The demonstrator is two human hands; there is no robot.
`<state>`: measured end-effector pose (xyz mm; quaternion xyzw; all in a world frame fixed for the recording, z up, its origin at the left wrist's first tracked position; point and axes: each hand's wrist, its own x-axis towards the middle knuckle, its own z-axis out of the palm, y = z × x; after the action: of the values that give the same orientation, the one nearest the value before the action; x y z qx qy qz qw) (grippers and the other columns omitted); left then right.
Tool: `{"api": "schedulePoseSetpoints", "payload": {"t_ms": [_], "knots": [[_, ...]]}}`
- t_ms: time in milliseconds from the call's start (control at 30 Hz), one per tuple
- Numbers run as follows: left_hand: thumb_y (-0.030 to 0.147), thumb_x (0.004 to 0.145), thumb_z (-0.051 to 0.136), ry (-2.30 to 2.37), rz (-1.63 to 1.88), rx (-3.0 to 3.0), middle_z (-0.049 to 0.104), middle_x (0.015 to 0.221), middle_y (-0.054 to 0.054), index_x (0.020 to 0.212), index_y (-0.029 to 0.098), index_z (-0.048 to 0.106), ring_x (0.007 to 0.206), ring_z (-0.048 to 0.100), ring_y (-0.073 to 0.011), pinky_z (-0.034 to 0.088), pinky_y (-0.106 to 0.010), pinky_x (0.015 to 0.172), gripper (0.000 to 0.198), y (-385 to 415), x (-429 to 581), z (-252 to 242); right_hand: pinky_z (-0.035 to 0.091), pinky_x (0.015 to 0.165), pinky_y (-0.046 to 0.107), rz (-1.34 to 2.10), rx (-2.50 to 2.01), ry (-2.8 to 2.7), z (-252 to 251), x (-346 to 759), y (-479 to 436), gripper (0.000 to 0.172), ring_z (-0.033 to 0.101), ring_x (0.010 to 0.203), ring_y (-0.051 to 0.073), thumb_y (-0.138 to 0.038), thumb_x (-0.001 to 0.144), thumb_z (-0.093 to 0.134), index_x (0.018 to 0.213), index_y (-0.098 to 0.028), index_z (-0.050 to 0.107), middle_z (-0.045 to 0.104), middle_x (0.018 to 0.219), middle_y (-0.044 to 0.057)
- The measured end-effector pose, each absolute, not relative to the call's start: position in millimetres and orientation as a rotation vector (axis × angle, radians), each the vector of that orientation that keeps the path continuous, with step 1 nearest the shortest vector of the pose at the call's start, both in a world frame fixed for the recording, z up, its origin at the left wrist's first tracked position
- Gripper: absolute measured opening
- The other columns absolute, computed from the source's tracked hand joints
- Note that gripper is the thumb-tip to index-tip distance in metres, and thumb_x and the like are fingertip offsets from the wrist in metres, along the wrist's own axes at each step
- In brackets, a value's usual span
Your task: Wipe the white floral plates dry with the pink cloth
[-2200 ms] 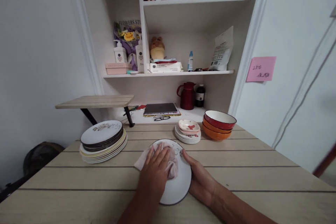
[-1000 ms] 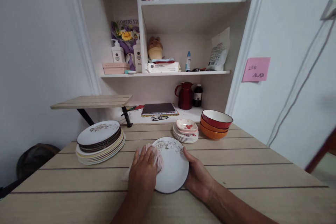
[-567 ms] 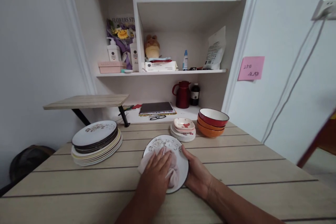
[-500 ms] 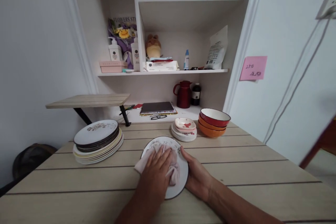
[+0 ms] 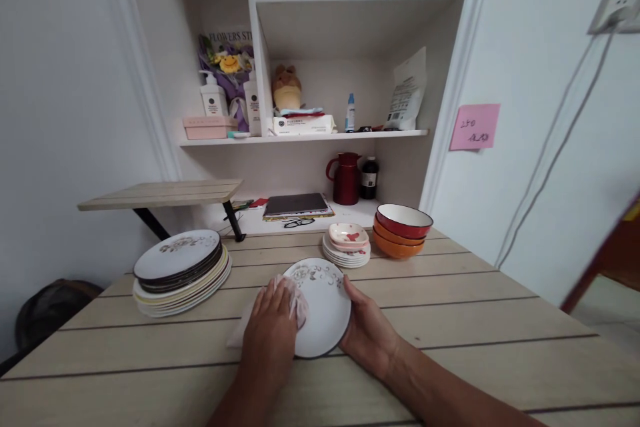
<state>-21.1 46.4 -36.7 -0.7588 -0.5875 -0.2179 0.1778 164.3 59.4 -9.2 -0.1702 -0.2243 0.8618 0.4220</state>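
A white plate with a dark rim and a grey floral pattern is held low over the front middle of the table, slightly tilted. My right hand grips its right edge, the thumb on top and the fingers underneath. Over the plate's left edge, my left hand is closed on a pale pink cloth, which is bunched under the fingers. Part of the cloth hangs out to the left of the hand. The fingertips under the plate are hidden.
Stacked plates stand at the left, below a small raised shelf. Behind the held plate are small dishes and stacked bowls. Farther back sit glasses, a laptop and a red jug.
My left hand has slid with the cloth from the plate's middle to its left edge, uncovering the floral pattern. My right hand keeps its grip, and the plate has shifted slightly left and tilted.
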Motion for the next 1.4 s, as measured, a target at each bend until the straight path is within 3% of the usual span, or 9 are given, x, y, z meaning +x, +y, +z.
{"api": "schedulePoseSetpoints", "payload": {"t_ms": [267,467,667,967,1100,1400], "knots": [[0.015,0.091,0.037,-1.438,-0.725,-2.438,0.046,0.144,-0.009,0.137,0.015,0.045,0.135,0.039,-0.023,0.039,-0.046,0.109,0.048,32.9,3.3,-32.0,0.038,0.103,0.04,2.222,-0.322,-0.568,-13.6,167.1,62.7,0.054,0.061,0.109,0.023,-0.051,0.092,0.042,0.125,-0.011,0.056,0.068,0.117,0.012],[0.023,0.094,0.037,-1.465,-0.794,-2.462,0.034,0.152,-0.008,0.146,0.015,0.03,0.142,0.024,-0.0247,0.03,-0.049,0.113,0.053,37.6,0.2,-29.8,0.035,0.104,0.039,2.303,-0.295,-0.684,-11.8,162.2,53.5,0.052,0.062,0.108,0.022,-0.05,0.092,0.043,0.128,-0.014,0.054,0.069,0.115,0.01],[0.024,0.096,0.035,-1.411,-0.823,-2.546,0.032,0.153,-0.008,0.148,0.018,0.024,0.143,0.02,-0.0225,0.027,-0.048,0.115,0.054,39.8,-3.0,-29.1,0.037,0.102,0.036,2.313,-0.339,-0.659,-12.6,157.6,50.6,0.048,0.063,0.105,0.02,-0.048,0.092,0.046,0.125,-0.015,0.058,0.07,0.112,0.009],[0.026,0.094,0.044,-1.16,-0.641,-2.805,0.034,0.152,0.0,0.146,0.031,0.028,0.142,0.025,-0.0202,0.025,-0.048,0.116,0.055,23.1,3.4,-9.0,0.04,0.1,0.035,2.361,-0.384,-0.484,-13.1,166.0,57.4,0.053,0.065,0.102,0.02,-0.053,0.089,0.047,0.117,-0.01,0.06,0.072,0.104,0.011],[0.027,0.092,0.049,-1.128,-0.573,-2.855,0.04,0.149,0.006,0.142,0.038,0.036,0.14,0.029,-0.019,0.029,-0.047,0.115,0.052,20.0,2.2,-5.6,0.04,0.101,0.042,2.244,-0.419,-0.52,-8.6,177.9,69.9,0.056,0.064,0.106,0.025,-0.053,0.09,0.043,0.122,-0.009,0.057,0.071,0.108,0.015],[0.019,0.089,0.05,-1.427,-0.68,-2.435,0.053,0.139,-0.003,0.13,0.027,0.054,0.133,0.042,-0.0216,0.031,-0.047,0.112,0.042,38.0,-17.8,-24.3,0.037,0.105,0.045,2.026,-0.546,-0.453,-7.7,189.8,83.2,0.047,0.062,0.111,0.025,-0.045,0.088,0.051,0.124,-0.015,0.057,0.07,0.114,0.012]]}}
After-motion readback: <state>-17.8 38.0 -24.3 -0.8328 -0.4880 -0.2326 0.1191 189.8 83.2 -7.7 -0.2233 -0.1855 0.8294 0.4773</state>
